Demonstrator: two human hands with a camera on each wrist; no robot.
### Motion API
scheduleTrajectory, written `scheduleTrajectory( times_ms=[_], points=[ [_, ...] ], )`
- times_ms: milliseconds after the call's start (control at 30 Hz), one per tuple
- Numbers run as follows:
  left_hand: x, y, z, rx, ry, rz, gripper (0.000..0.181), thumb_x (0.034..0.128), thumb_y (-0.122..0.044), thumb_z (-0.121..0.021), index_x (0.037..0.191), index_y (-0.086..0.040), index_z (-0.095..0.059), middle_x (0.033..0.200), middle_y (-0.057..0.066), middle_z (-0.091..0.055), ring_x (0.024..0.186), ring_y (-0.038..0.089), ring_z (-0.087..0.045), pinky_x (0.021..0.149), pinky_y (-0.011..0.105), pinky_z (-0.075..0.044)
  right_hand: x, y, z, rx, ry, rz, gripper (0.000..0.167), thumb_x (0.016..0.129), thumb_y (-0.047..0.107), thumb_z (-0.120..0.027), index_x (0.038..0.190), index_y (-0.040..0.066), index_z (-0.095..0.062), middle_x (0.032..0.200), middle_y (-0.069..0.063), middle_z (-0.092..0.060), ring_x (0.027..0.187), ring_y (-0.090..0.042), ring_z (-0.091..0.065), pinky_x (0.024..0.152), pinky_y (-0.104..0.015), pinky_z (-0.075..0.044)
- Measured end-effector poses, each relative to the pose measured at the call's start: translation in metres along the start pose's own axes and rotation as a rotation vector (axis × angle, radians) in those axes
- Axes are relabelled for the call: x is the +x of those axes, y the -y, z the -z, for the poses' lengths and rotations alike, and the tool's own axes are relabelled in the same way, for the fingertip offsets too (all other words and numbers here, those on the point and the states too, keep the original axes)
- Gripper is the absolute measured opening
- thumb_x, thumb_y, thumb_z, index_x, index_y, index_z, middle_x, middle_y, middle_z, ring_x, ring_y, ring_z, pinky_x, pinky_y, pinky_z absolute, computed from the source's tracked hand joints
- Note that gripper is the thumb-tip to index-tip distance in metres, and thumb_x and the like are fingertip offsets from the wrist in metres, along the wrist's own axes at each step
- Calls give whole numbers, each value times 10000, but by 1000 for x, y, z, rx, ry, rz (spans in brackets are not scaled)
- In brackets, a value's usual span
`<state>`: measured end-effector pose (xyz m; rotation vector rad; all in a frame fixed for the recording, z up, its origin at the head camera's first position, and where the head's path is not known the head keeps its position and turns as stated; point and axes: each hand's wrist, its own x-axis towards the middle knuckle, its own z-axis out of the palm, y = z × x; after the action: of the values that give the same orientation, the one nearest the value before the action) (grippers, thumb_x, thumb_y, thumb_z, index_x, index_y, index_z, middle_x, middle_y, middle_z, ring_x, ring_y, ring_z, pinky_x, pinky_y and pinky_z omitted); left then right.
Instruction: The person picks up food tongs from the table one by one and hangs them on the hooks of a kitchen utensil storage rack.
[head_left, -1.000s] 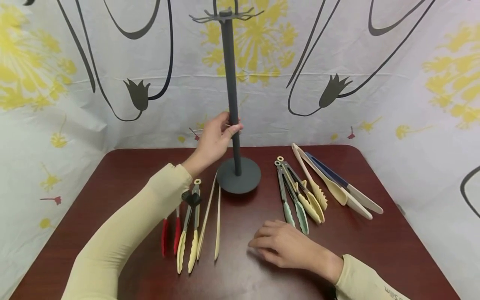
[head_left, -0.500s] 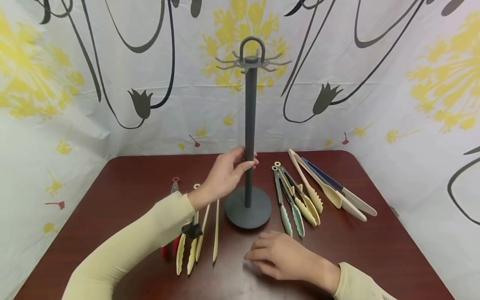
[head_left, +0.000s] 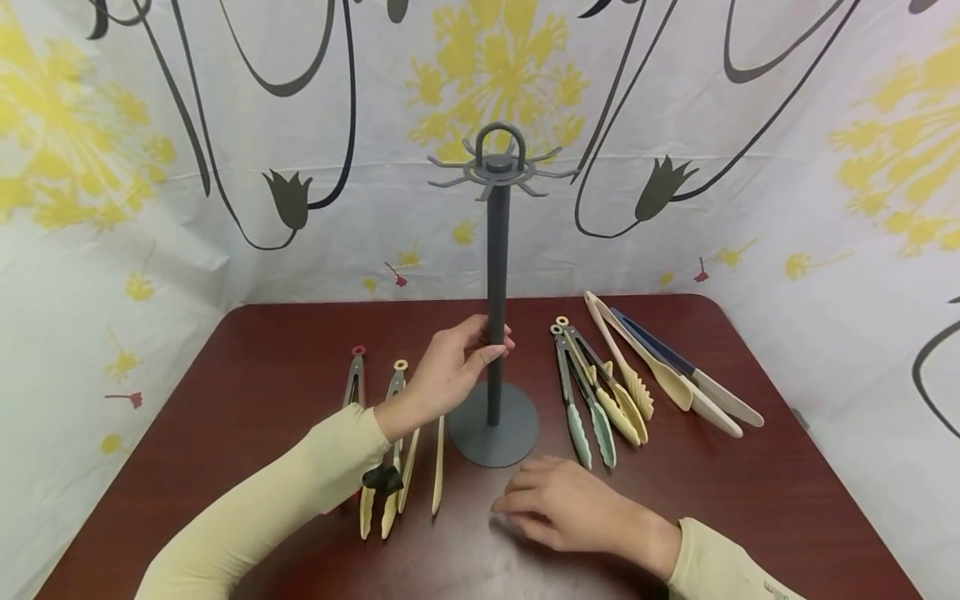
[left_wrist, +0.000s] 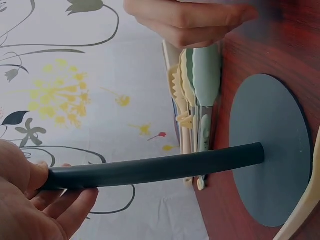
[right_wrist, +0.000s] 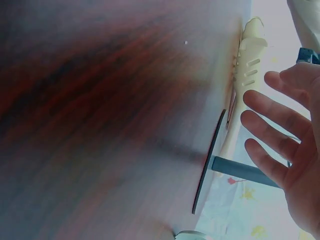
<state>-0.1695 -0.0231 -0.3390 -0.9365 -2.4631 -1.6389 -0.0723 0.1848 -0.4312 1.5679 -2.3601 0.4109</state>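
My left hand (head_left: pixel 453 371) grips the pole of a dark grey utensil stand (head_left: pixel 497 267) partway up, thumb in front and fingers behind. The stand is upright, with several hooks and a loop at its top. Its round base (left_wrist: pixel 275 195) is on or very close to the table; I cannot tell which. My right hand (head_left: pixel 566 504) is in front of the base and to its right, low over the table, holding nothing. In the right wrist view, the right hand's fingers (right_wrist: pixel 272 140) are loosely bent and spread. Left of the base, my left forearm partly covers some tongs.
On the left lie red-ringed tongs (head_left: pixel 356 379), yellow-tipped tongs (head_left: pixel 397 383) and slim beige tongs (head_left: pixel 438 475). On the right are mint-tipped tongs (head_left: pixel 576 425), yellow tongs (head_left: pixel 626 417), cream spoon-ended tongs (head_left: pixel 678 392) and blue-and-white tongs (head_left: pixel 723 404). A patterned cloth hangs behind the table.
My left hand has brought the stand nearer and lower, first slightly to the right, and its base now lies further forward. The view has tilted slightly. My right hand has hardly moved.
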Motion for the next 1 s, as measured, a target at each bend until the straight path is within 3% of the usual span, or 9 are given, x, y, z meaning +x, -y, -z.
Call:
scheduleTrajectory(
  times_ms=[367,833,1000],
  points=[
    [-2,6,-1,-12,3,-14,183,999,-231,-577,1171,-190,-625,1072,-11,-732,956,81,-711,679,266,-575,3,-2,-3,-15,-7,10,230,868,249,-733,1098,269,-731,979,170,-690,894,-16,-603,820,-216,-496],
    [-2,10,-3,-10,-7,-29,198,998,-237,-580,1182,-185,-630,1086,8,-743,953,85,-712,670,277,-573,6,-2,-4,-15,-3,-1,212,875,257,-732,1086,269,-735,963,162,-682,886,-16,-614,806,-217,-499],
    [-2,10,-4,-19,-10,-35,199,999,-231,-581,1181,-171,-633,1079,18,-746,929,95,-718,679,379,-591,6,-7,1,-9,-15,-50,229,858,230,-746,1085,263,-742,979,169,-695,879,-17,-609,786,-219,-499]
  ],
)
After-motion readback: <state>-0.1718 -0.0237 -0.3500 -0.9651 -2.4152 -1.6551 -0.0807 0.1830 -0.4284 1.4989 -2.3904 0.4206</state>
